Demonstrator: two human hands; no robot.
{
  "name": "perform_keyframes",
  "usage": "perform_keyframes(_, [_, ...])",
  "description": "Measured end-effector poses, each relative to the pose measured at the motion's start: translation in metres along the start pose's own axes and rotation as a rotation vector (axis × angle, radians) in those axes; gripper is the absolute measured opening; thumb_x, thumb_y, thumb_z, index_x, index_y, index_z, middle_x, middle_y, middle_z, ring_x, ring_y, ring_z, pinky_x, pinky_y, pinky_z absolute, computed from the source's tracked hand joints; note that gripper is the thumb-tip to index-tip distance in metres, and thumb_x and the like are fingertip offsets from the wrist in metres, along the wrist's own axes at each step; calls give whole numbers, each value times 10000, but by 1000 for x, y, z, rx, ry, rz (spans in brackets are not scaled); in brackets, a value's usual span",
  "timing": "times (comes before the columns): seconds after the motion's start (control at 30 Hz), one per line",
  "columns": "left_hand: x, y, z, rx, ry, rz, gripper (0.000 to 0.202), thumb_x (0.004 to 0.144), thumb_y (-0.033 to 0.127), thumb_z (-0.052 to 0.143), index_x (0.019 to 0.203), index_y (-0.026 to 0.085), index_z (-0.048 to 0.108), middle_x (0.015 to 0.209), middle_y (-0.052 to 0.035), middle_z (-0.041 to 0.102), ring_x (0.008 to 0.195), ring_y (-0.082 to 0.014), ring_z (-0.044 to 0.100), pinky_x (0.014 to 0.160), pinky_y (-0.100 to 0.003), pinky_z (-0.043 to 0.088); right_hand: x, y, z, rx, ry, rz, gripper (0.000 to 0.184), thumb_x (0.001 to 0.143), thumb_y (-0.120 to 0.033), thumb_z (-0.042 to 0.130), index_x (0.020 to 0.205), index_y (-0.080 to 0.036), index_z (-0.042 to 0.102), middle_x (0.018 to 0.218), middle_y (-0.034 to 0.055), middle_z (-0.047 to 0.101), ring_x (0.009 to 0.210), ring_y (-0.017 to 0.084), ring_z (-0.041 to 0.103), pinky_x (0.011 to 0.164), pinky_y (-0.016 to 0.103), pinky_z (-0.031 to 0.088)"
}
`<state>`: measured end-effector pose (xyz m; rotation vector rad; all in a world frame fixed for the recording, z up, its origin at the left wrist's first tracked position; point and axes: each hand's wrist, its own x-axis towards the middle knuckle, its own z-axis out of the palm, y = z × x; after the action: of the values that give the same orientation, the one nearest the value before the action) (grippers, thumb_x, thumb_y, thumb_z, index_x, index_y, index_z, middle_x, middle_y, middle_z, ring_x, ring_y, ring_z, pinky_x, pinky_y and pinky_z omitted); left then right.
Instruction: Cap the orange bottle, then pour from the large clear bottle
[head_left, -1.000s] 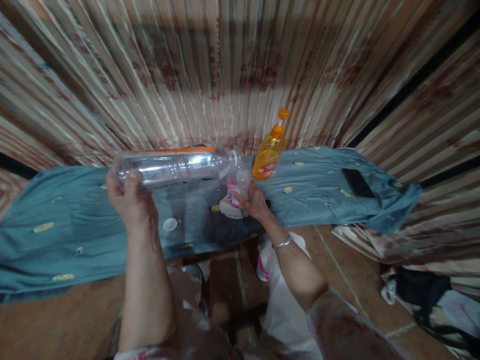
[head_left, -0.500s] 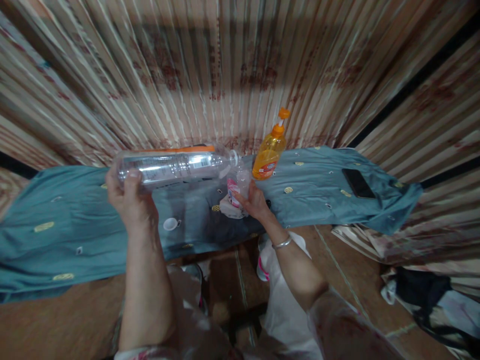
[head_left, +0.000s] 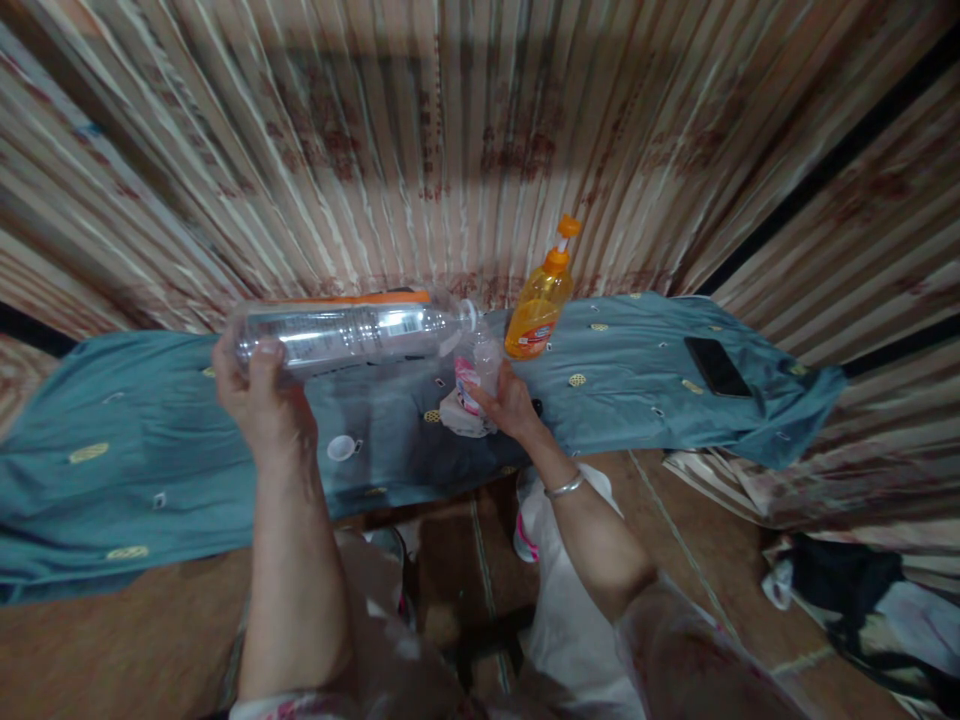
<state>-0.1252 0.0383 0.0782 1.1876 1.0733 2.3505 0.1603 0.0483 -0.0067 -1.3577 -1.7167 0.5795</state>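
My left hand (head_left: 266,395) is closed round the base end of a large clear plastic bottle (head_left: 352,335) with an orange strip on its label. This bottle lies level in the air, its open mouth pointing right, just over the neck of a small clear bottle (head_left: 487,358). Around that small bottle, which has a pink and white label, the fingers of my right hand (head_left: 512,400) are wrapped. A crumpled whitish cloth (head_left: 465,418) lies at its foot. Whether liquid passes between the two bottles I cannot make out.
An orange pump bottle (head_left: 534,320) stands behind my right hand. A black phone (head_left: 716,366) lies at the right of the teal cloth-covered table (head_left: 630,400). A white cap or small dish (head_left: 341,448) sits near the front. Striped curtains (head_left: 360,150) hang behind.
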Motion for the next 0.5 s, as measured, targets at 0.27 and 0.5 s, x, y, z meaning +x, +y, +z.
perform_keyframes(0.27, [0,-1,-3,52,-25,19,534,671,495,764,1136,246,684,1063,4,671,1013,-187,658,1023,-425,516,0,3,0,-11,-16,0,616,870,-479,720,1347,-158,499,1200,166,740,1076,305,737,913,430,589])
perform_keyframes(0.5, [1,-2,-6,88,-62,7,561,703,498,740,1202,253,671,1076,-4,655,1052,-202,653,1071,-470,496,0,5,4,-34,23,-17,595,872,-507,710,1313,-164,504,1135,150,755,1036,305,746,867,411,591])
